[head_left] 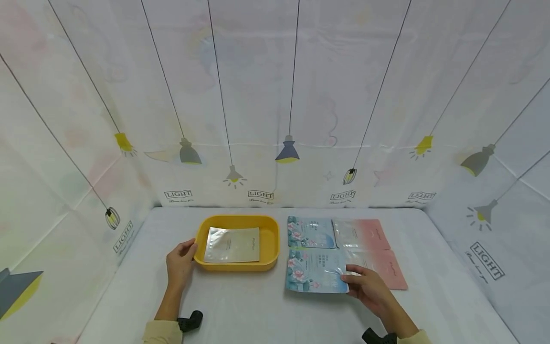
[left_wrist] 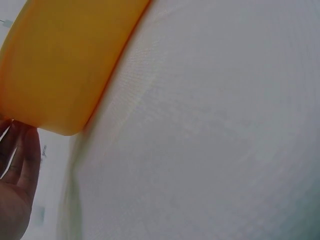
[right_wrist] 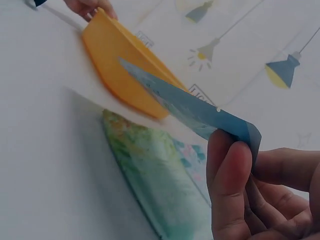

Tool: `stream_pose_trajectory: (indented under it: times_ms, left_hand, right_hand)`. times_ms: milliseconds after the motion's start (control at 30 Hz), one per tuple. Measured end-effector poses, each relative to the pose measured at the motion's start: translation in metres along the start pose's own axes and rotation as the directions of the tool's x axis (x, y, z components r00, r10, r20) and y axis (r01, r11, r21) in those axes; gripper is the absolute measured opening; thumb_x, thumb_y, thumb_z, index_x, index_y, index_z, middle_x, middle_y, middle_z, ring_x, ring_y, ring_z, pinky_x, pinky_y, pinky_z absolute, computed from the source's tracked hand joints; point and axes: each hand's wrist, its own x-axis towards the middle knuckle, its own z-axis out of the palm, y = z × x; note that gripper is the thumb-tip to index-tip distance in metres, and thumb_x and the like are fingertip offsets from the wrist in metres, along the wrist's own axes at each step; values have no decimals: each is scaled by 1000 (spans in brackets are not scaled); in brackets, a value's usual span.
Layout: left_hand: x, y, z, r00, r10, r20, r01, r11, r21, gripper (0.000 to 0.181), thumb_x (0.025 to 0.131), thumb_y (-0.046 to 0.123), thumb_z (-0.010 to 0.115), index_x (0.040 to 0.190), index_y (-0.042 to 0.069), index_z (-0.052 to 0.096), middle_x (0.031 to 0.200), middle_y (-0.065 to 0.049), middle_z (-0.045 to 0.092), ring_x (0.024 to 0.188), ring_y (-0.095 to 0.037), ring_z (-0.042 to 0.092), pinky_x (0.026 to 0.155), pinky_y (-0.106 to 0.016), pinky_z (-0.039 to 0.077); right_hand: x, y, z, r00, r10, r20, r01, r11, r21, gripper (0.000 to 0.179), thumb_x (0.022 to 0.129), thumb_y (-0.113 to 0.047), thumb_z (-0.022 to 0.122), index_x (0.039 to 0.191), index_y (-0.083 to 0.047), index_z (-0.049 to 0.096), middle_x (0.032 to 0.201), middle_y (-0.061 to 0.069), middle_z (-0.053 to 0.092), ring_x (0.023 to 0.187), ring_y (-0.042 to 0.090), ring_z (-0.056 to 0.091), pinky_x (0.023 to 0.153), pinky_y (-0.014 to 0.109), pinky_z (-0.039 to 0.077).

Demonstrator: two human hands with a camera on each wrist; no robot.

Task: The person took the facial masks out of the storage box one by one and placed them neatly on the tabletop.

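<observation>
My right hand point(head_left: 370, 292) pinches the right edge of a blue sheet mask packet point(head_left: 317, 270) with a flower print. In the right wrist view that packet point(right_wrist: 185, 102) is raised and tilted over a green packet point(right_wrist: 150, 175) on the table. The green packet is almost wholly hidden in the head view. My left hand point(head_left: 180, 265) holds the left end of a yellow tray point(head_left: 236, 267) by its rim. Inside the tray lies a pale silver and cream packet point(head_left: 232, 245). The left wrist view shows fingers point(left_wrist: 31, 155) against the tray's end wall point(left_wrist: 60, 75).
Another blue flowered packet point(head_left: 311, 232) lies behind the held one. To its right are two pink packets, one at the back point(head_left: 363, 234) and one in front point(head_left: 388, 270), partly behind my right hand. A white cloth covers the table point(head_left: 258, 310); a lamp-printed curtain point(head_left: 258, 95) hangs behind.
</observation>
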Motion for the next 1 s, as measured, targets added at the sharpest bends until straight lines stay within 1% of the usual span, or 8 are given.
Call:
stream_pose_trajectory:
  times_ms: [133, 233, 433, 567, 733, 867, 1000]
  left_hand:
    - [-1, 1, 0, 1000, 3, 6, -3, 1000, 5, 37, 98, 30, 59, 125, 5, 63, 126, -15, 65, 86, 7, 57, 71, -7, 50]
    - [-1, 1, -1, 1000, 1, 9, -1, 1000, 10, 37, 98, 29, 59, 124, 5, 64, 126, -15, 65, 85, 8, 56, 71, -7, 50]
    - [-2, 2, -1, 1000, -5, 5, 5, 1000, 6, 36, 98, 29, 59, 124, 5, 64, 125, -14, 65, 86, 7, 57, 72, -7, 50]
    - [-1, 2, -1, 1000, -2, 2, 2, 1000, 9, 37, 98, 30, 59, 124, 5, 63, 125, -14, 65, 86, 8, 57, 72, -6, 50]
    - [0, 1, 0, 1000, -3, -3, 3, 1000, 8, 36, 98, 30, 59, 124, 5, 64, 125, -15, 65, 84, 8, 57, 71, -7, 50]
    - [0, 0, 0, 1000, -1, -5, 1, 1000, 0, 35, 98, 28, 59, 124, 4, 64, 124, -15, 66, 83, 8, 57, 70, -7, 51]
    - [-1, 1, 0, 1000, 1, -2, -1, 1000, -8, 36, 98, 28, 60, 124, 4, 64, 125, -15, 65, 84, 8, 57, 70, -7, 51]
  right_hand:
    - [-7, 12, -4, 999, 34, 17, -34, 999, -8, 57, 86, -8, 69, 133, 9, 43, 104, 8, 72, 85, 23, 70, 78, 34, 60]
    - [-13, 20, -5, 997, 65, 30, -65, 998, -22, 56, 84, -8, 72, 131, 8, 47, 103, 8, 72, 83, 24, 70, 78, 36, 60]
    - [-21, 34, -9, 992, 77, 98, -72, 996, -61, 52, 85, -10, 71, 130, 9, 51, 98, 4, 73, 78, 18, 68, 72, 32, 58]
    - [-23, 39, -12, 989, 87, 117, -75, 992, -102, 50, 86, -11, 70, 129, 8, 53, 96, 4, 73, 76, 17, 67, 69, 31, 56]
    - [-25, 43, -15, 991, 101, 91, -80, 975, -208, 46, 84, -11, 71, 122, 10, 56, 88, 4, 73, 69, 16, 65, 63, 29, 56]
    - [-27, 44, -18, 994, 83, 73, -57, 951, -304, 38, 85, -14, 71, 113, 10, 61, 78, 3, 71, 63, 13, 63, 58, 27, 54]
    - [-27, 41, -16, 996, 93, -3, -87, 920, -383, 26, 86, -15, 70, 101, 6, 67, 68, 1, 66, 58, 12, 61, 56, 26, 53]
